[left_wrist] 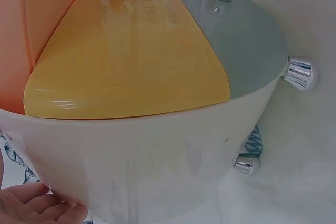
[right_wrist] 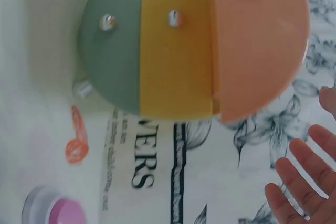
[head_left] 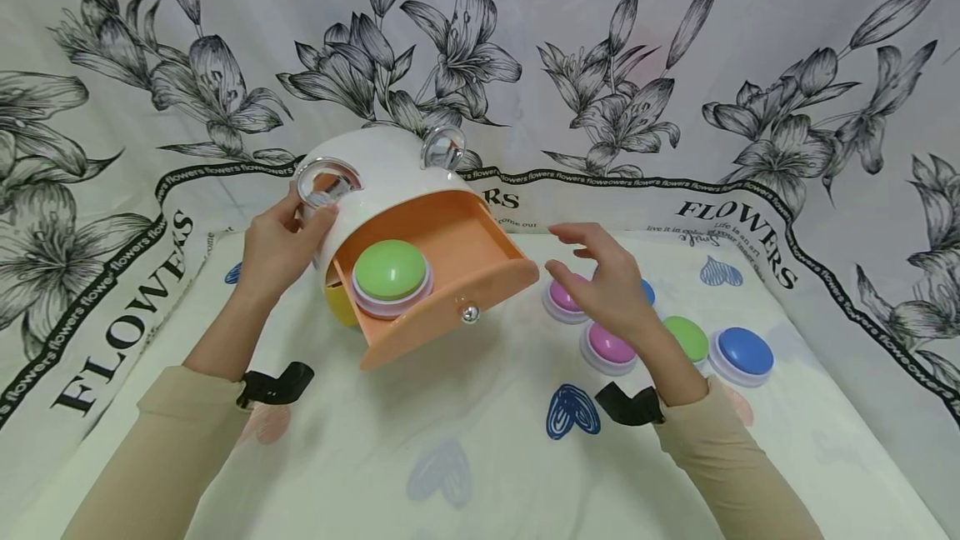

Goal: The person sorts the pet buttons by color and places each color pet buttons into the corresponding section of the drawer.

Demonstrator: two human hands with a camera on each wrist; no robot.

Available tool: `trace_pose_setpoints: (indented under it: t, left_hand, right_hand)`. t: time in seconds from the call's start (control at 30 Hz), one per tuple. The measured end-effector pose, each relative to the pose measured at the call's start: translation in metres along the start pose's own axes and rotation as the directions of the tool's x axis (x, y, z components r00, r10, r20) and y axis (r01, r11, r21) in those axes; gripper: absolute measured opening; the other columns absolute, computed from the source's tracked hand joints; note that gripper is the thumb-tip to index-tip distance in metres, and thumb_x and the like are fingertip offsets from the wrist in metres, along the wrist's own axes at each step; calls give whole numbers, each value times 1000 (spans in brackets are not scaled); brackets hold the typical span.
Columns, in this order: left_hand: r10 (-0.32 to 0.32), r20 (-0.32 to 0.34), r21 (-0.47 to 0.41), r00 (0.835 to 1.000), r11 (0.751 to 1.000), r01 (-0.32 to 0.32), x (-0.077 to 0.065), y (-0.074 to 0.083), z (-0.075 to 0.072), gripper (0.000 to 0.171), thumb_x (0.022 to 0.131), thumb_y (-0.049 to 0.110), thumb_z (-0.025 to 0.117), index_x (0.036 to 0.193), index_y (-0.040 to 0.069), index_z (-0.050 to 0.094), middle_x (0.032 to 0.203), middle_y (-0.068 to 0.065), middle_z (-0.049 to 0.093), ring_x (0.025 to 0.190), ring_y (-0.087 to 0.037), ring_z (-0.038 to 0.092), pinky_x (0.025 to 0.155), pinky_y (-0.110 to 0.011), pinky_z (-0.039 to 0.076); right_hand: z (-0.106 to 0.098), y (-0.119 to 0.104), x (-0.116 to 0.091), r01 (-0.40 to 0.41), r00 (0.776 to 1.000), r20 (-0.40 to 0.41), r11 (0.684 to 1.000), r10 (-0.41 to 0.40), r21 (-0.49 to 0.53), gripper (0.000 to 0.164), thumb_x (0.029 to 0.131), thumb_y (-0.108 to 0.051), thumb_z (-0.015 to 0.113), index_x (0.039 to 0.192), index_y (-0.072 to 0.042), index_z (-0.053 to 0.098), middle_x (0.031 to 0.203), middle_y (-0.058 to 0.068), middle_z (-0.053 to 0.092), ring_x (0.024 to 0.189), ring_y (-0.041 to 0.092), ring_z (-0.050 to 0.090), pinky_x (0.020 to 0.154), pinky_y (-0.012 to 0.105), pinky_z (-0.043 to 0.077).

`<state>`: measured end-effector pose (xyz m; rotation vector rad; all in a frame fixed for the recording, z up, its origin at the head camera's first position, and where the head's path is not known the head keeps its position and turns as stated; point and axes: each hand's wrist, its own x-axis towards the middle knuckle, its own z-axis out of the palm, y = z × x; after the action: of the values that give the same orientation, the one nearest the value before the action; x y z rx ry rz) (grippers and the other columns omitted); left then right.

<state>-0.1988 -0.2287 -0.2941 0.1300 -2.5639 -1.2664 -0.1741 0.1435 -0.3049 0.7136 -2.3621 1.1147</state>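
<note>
A rounded white drawer box [head_left: 378, 158] with two clear ring-shaped ears leans to one side at centre left. Its orange drawer [head_left: 427, 323] is pulled out, and a green push button [head_left: 390, 268] in a white base sits at the drawer's left end. My left hand [head_left: 281, 242] grips the box's left side below one ear, thumb in front; its fingers lie along the white shell in the left wrist view. The yellow drawer [left_wrist: 126, 61] and grey-green drawer [left_wrist: 247, 51] are closed. My right hand [head_left: 600, 277] is held out right of the orange drawer, fingers apart, holding nothing.
Near my right hand lie two pink push buttons [head_left: 611, 344], a second green button [head_left: 686, 338] and a blue button [head_left: 744, 351]; another blue one [head_left: 648, 292] is partly hidden. Flower-printed cloth [head_left: 615, 107] rises behind the light table covering [head_left: 360, 457].
</note>
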Motion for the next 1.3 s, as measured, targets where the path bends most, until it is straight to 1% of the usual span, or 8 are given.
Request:
trace_pose_setpoints:
  t: [0.17, 0.33, 0.47, 0.7, 0.83, 1.0, 1.1, 1.3]
  left_hand:
    - [3, 2, -1, 1000, 1000, -3, 0, 0, 1, 72, 85, 59, 47, 143, 18, 36, 105, -13, 50, 87, -21, 45, 54, -10, 43]
    - [8, 4, -6, 1000, 1000, -8, 0, 0, 0, 70, 86, 59, 47, 142, 18, 37, 102, -12, 50, 85, -20, 44, 54, -11, 43]
    - [7, 5, -6, 1000, 1000, -7, -1, 0, -1, 71, 86, 59, 47, 143, 18, 36, 106, -12, 51, 87, -20, 44, 55, -10, 43]
    - [-1, 10, -3, 1000, 1000, 1, 0, -1, -1, 72, 86, 59, 47, 144, 20, 33, 116, -13, 51, 90, -21, 45, 56, -8, 43]
    - [-7, 13, -4, 1000, 1000, 7, 0, -1, -1, 73, 85, 60, 46, 145, 21, 31, 121, -13, 51, 92, -22, 46, 57, -7, 44]
    - [-5, 12, -13, 1000, 1000, 5, 0, -1, -1, 72, 85, 60, 47, 144, 20, 33, 113, -12, 51, 90, -21, 45, 57, -8, 44]
    - [1, 10, -15, 1000, 1000, -1, 0, -1, 0, 72, 86, 59, 47, 144, 20, 33, 110, -12, 51, 89, -20, 44, 56, -8, 44]
    - [6, 10, -12, 1000, 1000, -6, 0, -1, -1, 72, 86, 59, 47, 144, 20, 31, 119, -13, 51, 93, -21, 45, 57, -6, 43]
  right_hand:
    - [-15, 25, -17, -116, 993, 6, 993, 116, -37, 43, 82, -9, 68, 123, -9, 54, 123, 5, 57, 109, 19, 54, 90, 36, 48]
    - [-28, 53, -37, -221, 975, 17, 972, 223, -76, 45, 85, -14, 66, 127, -11, 51, 127, 4, 55, 115, 19, 51, 95, 38, 45]
    - [-37, 72, -52, -267, 963, 10, 959, 269, -96, 48, 86, -15, 65, 131, -11, 48, 131, 7, 52, 120, 25, 47, 97, 45, 42]
    - [-52, 105, -73, -307, 950, -4, 936, 311, -172, 51, 88, -22, 62, 135, -9, 44, 133, 12, 50, 121, 33, 45, 96, 51, 40]
    - [-61, 119, -85, -369, 927, 5, 914, 375, -167, 55, 89, -25, 60, 138, -10, 40, 136, 14, 47, 124, 35, 42, 97, 53, 37]
    - [-69, 131, -100, -451, 879, 77, 874, 470, -181, 64, 90, -33, 58, 143, -8, 31, 142, 18, 38, 128, 39, 34, 100, 56, 32]
    - [-72, 136, -109, -458, 869, 108, 868, 483, -194, 68, 90, -32, 59, 143, -2, 29, 142, 22, 36, 127, 43, 33, 99, 58, 32]
    - [-76, 143, -122, -472, 853, 127, 853, 506, -224, 73, 89, -33, 60, 142, 5, 25, 140, 28, 34, 126, 46, 31, 98, 59, 31]
